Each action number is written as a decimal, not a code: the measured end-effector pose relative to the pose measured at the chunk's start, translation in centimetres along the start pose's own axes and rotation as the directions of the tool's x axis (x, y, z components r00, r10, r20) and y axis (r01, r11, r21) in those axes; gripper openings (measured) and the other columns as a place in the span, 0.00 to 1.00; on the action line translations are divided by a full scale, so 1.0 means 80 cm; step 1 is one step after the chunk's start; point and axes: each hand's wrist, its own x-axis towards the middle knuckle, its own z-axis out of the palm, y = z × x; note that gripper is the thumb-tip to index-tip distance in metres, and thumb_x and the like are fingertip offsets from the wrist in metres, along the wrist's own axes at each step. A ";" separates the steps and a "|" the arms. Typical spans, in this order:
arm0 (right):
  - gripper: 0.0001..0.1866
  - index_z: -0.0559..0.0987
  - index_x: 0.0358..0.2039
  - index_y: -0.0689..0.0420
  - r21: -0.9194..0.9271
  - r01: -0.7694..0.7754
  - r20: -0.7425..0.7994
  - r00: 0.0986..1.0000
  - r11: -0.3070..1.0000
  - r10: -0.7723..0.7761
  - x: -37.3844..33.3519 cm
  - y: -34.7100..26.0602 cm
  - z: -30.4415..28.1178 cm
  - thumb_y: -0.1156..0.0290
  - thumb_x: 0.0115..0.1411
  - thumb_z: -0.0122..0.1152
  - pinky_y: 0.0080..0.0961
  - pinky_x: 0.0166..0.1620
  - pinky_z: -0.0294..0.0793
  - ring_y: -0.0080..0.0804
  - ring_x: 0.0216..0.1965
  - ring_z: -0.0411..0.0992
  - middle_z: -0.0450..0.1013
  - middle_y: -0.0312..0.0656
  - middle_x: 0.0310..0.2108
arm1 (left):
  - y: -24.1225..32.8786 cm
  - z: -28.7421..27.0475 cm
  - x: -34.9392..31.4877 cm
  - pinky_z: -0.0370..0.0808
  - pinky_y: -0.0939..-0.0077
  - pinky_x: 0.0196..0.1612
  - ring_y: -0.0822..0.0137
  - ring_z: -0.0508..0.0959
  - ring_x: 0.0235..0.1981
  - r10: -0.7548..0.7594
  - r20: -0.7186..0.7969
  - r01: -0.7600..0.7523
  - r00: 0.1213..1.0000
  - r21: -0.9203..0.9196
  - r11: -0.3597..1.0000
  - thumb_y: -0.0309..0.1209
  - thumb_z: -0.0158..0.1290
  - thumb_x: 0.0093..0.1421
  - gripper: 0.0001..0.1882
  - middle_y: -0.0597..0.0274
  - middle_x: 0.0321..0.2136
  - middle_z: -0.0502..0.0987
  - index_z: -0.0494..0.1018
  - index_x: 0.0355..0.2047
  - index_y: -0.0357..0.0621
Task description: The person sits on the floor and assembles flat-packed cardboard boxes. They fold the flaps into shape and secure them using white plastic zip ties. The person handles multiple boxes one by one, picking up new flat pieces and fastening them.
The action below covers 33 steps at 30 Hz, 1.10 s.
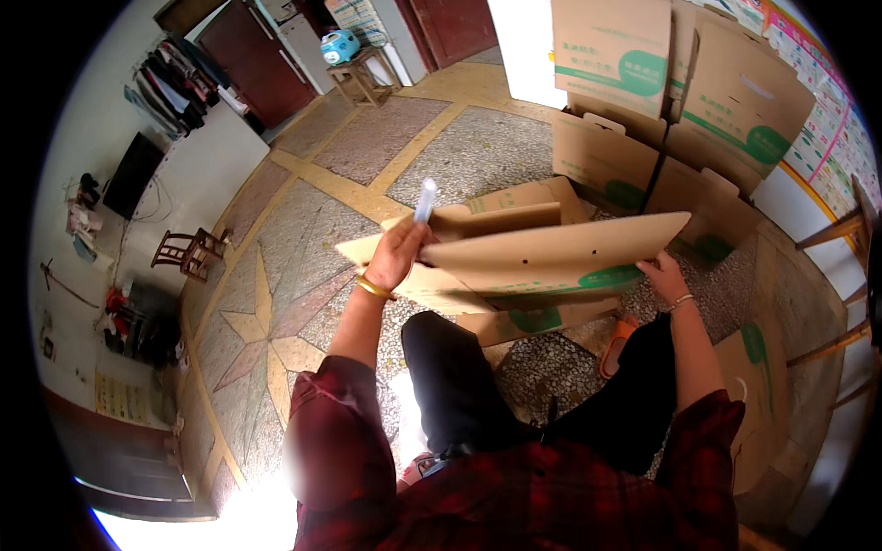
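Note:
A brown cardboard box (pixel 551 253) with green print is in front of my knees, its long flaps raised and tilted. My left hand (pixel 397 253) is closed at the left end of the box, fingers wrapped round a pale, translucent, tube-like thing (pixel 425 200) that sticks up above the knuckles. Its lower part is hidden in the hand, so its exact kind does not show. At the right end, my right hand (pixel 663 278) grips the edge of the nearest panel between thumb and fingers. Two small dark holes show on that panel.
Several open cardboard boxes (pixel 611 64) are stacked against the wall at the far right. A flat cardboard piece (pixel 755 404) lies by my right side. Wooden chair legs (pixel 831 354) reach in from the right edge. A low wooden chair (pixel 188 253) and a stool (pixel 363 78) stand farther off.

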 end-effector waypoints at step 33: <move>0.23 0.57 0.57 0.61 0.784 -0.204 0.214 0.975 0.586 0.053 -0.078 -0.055 0.137 0.70 0.62 0.39 0.19 0.27 0.63 0.22 0.22 0.62 0.68 0.47 0.39 | -0.033 0.111 0.079 0.68 0.73 0.45 0.61 0.73 0.42 -0.330 0.534 -0.023 0.778 0.550 0.835 0.32 0.45 0.58 0.17 0.50 0.40 0.74 0.67 0.46 0.39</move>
